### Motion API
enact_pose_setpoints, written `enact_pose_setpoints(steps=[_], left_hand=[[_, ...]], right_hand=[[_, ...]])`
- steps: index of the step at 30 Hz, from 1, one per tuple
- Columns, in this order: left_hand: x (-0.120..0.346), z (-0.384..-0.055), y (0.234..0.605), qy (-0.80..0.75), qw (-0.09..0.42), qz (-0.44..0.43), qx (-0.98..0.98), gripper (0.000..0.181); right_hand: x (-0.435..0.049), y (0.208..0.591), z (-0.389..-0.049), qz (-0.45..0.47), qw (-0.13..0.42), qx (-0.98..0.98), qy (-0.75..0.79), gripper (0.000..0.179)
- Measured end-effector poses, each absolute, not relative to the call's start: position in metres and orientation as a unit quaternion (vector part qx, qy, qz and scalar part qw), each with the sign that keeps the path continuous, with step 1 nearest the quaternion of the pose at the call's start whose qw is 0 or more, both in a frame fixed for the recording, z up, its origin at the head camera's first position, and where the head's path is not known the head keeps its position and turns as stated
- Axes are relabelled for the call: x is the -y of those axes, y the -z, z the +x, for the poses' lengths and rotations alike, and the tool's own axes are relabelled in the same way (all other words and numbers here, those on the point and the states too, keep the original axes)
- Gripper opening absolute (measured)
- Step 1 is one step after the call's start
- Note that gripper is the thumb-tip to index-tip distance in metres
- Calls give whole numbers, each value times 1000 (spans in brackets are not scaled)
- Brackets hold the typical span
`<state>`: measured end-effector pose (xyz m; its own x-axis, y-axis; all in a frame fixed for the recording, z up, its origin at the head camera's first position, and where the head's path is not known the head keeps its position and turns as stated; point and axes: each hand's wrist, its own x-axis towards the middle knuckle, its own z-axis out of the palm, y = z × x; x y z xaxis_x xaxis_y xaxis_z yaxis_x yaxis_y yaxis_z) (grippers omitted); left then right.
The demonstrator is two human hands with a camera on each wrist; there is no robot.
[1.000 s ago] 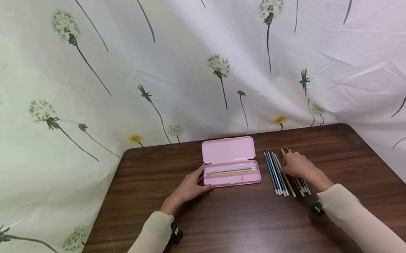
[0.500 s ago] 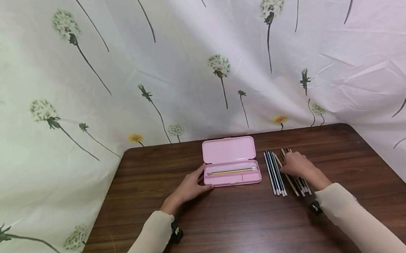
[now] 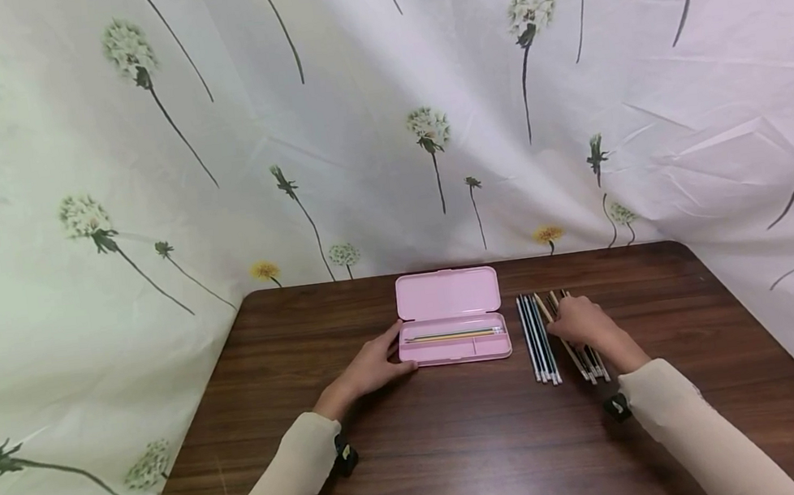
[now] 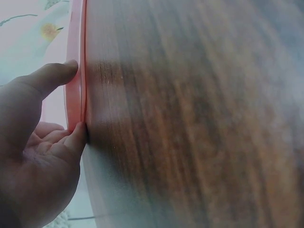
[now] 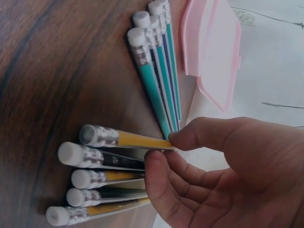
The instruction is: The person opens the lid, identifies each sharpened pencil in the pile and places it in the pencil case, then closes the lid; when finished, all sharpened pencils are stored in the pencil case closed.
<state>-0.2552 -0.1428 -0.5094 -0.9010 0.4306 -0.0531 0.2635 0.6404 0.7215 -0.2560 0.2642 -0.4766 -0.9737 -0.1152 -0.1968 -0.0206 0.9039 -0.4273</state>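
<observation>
An open pink pencil case (image 3: 442, 352) lies on the table with several pencils (image 3: 451, 335) in its rear compartment. My left hand (image 3: 370, 367) holds the case by its left end; in the left wrist view the thumb and fingers (image 4: 71, 69) press its edges. Farther right, my right hand (image 3: 585, 322) pinches a yellow pencil (image 5: 137, 139) between thumb and index finger. Black and yellow pencils (image 5: 107, 178) with white erasers lie close beside it, partly under the hand. Several teal and dark blue pencils (image 5: 153, 88) form a separate group between case and hand.
The brown wooden table (image 3: 457, 453) runs back to a white curtain (image 3: 368, 120) printed with dandelions. The case's raised lid (image 3: 446, 293) stands on its far side, near the table's back edge.
The yellow pencil has shifted right, away from the teal pencils and up to the black and yellow ones, with my right hand on it. My left hand and the case stay put.
</observation>
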Motion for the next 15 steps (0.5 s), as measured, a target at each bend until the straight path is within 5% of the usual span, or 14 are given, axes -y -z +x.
enact_pose_setpoints(steps=[9, 15], left_hand=[[143, -257, 510, -380, 109, 196, -898, 92], [143, -258, 511, -374, 110, 200, -899, 92]], right_hand=[[-257, 466, -257, -52, 75, -969, 228, 51], [-247, 457, -259, -68, 47, -969, 231, 27]])
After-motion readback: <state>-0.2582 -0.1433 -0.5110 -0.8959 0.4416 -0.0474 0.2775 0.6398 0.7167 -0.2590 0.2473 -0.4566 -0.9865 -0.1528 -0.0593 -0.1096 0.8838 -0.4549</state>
